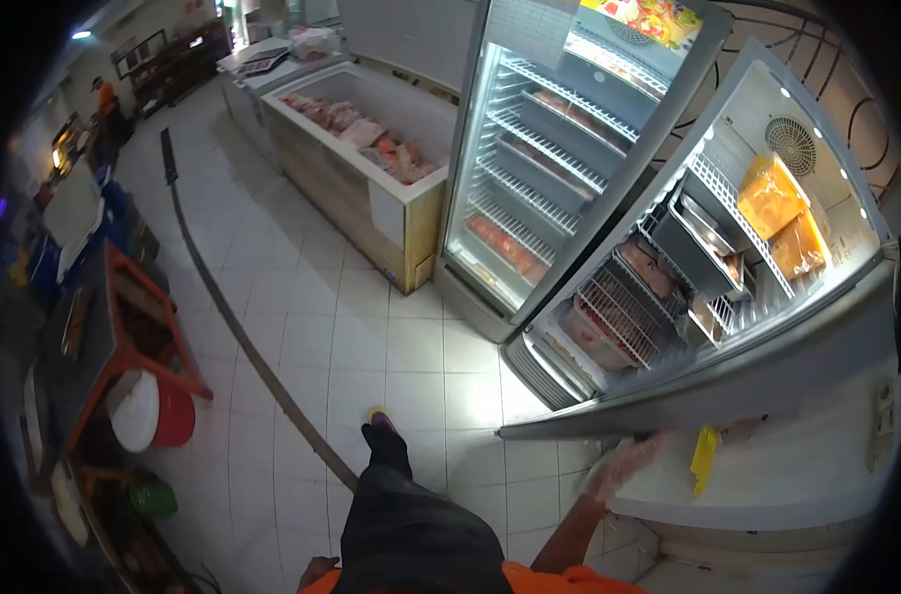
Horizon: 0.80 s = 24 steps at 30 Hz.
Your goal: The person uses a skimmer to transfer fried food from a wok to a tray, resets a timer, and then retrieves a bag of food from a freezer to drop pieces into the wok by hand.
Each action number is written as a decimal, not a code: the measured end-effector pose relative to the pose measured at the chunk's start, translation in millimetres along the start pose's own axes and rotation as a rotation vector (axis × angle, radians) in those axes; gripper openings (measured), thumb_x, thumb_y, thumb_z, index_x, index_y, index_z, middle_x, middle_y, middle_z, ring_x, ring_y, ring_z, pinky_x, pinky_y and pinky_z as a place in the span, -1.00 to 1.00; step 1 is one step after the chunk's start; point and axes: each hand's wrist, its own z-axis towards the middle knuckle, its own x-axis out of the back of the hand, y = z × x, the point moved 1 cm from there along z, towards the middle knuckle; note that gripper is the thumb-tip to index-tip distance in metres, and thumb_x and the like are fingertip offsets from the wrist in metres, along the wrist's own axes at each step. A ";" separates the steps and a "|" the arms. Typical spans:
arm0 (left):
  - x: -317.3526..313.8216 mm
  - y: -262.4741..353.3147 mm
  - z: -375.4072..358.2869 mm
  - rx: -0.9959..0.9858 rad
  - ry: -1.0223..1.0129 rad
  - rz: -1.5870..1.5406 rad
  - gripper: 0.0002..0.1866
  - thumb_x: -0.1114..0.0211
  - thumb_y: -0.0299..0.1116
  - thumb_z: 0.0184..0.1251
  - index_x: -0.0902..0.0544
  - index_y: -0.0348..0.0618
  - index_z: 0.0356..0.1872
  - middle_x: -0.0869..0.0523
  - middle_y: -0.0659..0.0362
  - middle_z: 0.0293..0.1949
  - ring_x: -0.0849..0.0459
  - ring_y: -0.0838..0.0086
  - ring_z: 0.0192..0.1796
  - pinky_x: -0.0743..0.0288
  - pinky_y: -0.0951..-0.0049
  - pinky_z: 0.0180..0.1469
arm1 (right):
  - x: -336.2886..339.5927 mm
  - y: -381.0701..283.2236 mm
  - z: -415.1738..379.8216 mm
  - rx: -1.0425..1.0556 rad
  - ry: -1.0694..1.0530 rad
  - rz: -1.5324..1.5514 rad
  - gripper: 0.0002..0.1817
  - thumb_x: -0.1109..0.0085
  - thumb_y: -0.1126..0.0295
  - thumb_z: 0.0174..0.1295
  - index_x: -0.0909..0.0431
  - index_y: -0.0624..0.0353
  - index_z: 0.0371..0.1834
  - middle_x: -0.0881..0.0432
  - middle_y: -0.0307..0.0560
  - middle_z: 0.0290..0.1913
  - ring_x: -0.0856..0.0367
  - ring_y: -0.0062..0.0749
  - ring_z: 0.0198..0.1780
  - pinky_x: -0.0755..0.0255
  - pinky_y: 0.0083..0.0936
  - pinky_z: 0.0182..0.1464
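My right hand (pixel 621 463), blurred and in a thin clear glove, reaches out with its fingers stretched at the lower edge of an open fridge door (pixel 728 391). I cannot tell whether it touches the door. The open fridge (pixel 767 119) holds wire shelves, metal trays (pixel 703 243) and orange packs (pixel 767 195). A yellow tag (pixel 704 458) hangs on the door's white inner face, just right of the hand. Only a bit of my left hand (pixel 317 570) shows by my hip at the bottom edge; its fingers are hidden. My leg in dark trousers (pixel 401 515) steps forward on the tiles.
A second glass-door fridge (pixel 540 148) stands shut to the left of the open one. Beyond it is an open chest freezer (pixel 371 188) with packed meat. An orange-framed table (pixel 124 327), a red and white bucket (pixel 153 414) and a floor cable cover (pixel 243 337) lie to the left.
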 end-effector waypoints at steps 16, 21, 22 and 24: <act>364.0 477.5 223.5 -0.260 0.414 -0.348 -0.66 -0.23 -0.23 0.25 -0.56 -0.41 -0.25 -0.70 0.04 -0.49 -0.67 0.45 -0.45 -0.54 0.46 -0.39 | -379.3 138.7 271.8 -0.482 0.284 -0.620 -0.41 0.29 0.05 0.43 -0.22 0.35 0.28 -0.35 0.42 0.20 -0.37 0.28 0.19 -0.32 -0.10 0.19; 460.0 576.1 293.2 -0.298 0.464 -0.256 -0.70 -0.22 -0.25 0.28 -0.56 -0.38 -0.29 -0.70 0.04 -0.50 -0.67 0.46 -0.46 -0.54 0.46 -0.39 | -526.6 21.0 300.8 -0.024 0.383 -0.903 -0.60 0.24 0.20 0.43 -0.37 0.28 0.10 -0.50 0.17 0.06 -0.52 0.05 0.04 -0.42 -0.14 0.06; 474.0 585.3 312.8 -0.242 0.474 -0.236 -0.70 -0.21 -0.25 0.28 -0.56 -0.39 -0.29 -0.70 0.05 -0.50 -0.67 0.46 -0.46 -0.54 0.47 -0.39 | -581.3 -19.8 307.1 0.167 0.395 -1.043 -0.67 0.23 0.23 0.43 -0.40 0.25 0.00 -0.53 0.10 -0.03 -0.53 -0.02 -0.01 -0.43 -0.14 0.02; 502.3 601.9 341.5 -0.148 0.461 -0.238 -0.69 -0.20 -0.26 0.28 -0.55 -0.39 -0.26 -0.70 0.07 -0.51 -0.68 0.47 -0.47 -0.53 0.48 -0.42 | -709.3 -110.4 317.6 0.324 0.323 -0.873 -0.76 0.18 0.31 0.40 -0.46 0.22 -0.12 -0.56 0.01 -0.09 -0.54 -0.10 -0.08 -0.43 -0.18 -0.01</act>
